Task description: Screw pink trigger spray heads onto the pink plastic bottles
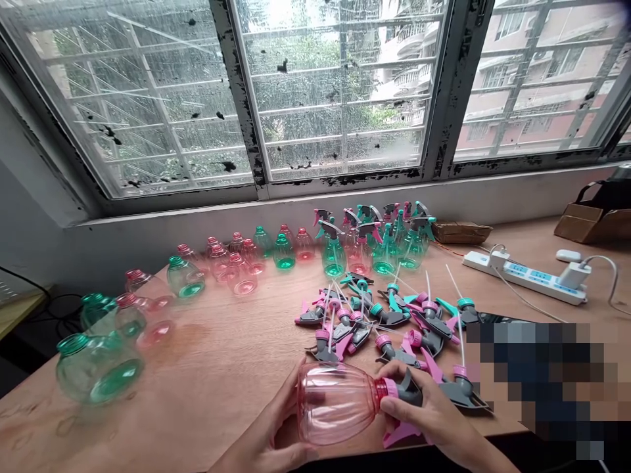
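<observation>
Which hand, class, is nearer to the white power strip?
Right. The right hand, on the spray head of the pink bottle, is in front of the power strip and left of it. The left hand, at the bottle's base, is farther left.

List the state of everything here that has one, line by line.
Held red bottle: sideways, spray head at neck
Left hand: holding bottle's base
Right hand: gripping spray head
Loose spray heads: lying, unattached
Bottles at left: upright, open
Back sprayers: upright, heads fitted
Power strip: two plugs inserted
</observation>
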`<state>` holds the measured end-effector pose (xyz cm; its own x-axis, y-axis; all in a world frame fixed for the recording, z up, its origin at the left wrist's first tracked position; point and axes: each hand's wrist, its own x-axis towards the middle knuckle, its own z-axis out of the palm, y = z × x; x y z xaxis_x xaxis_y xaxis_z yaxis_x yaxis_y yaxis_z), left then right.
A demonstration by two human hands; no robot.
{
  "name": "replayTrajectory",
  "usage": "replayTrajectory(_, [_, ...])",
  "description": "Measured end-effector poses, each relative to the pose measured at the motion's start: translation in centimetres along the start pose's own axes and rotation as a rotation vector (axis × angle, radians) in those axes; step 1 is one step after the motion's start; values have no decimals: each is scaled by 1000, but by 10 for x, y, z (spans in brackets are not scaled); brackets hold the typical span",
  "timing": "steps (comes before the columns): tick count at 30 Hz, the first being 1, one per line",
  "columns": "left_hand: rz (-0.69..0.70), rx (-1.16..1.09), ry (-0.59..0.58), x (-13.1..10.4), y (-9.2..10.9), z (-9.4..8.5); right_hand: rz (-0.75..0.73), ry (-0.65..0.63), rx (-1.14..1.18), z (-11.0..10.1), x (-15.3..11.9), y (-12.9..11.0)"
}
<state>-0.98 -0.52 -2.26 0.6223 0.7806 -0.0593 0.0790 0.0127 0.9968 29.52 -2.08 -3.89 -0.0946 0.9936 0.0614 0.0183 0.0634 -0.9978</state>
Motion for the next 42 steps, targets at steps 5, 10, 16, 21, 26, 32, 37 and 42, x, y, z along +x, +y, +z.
replayTrajectory(5, [-2,-2,-20,0,3,1,-14,8,-58,-2,0,3])
replayTrajectory(10, [6,-27,-24,2,-2,-2,-24,6,-23,-1,1,4])
replayTrajectory(16, [7,55,3,-2,-3,-1,36,-46,71,0,0,6])
replayTrajectory(21, [53,58,-9,-1,1,2,-24,5,36,0,0,7])
replayTrajectory(26, [17,13,-4,2,-4,-3,3,-10,87,1,0,6])
replayTrajectory(32, [6,3,-6,-1,0,1,30,-24,40,0,0,4])
replayTrajectory(37, [17,-17,-7,0,0,1,-23,-10,-45,-2,0,5])
replayTrajectory(42, [-26,-42,-1,0,-1,-1,-27,-17,-31,-3,0,5])
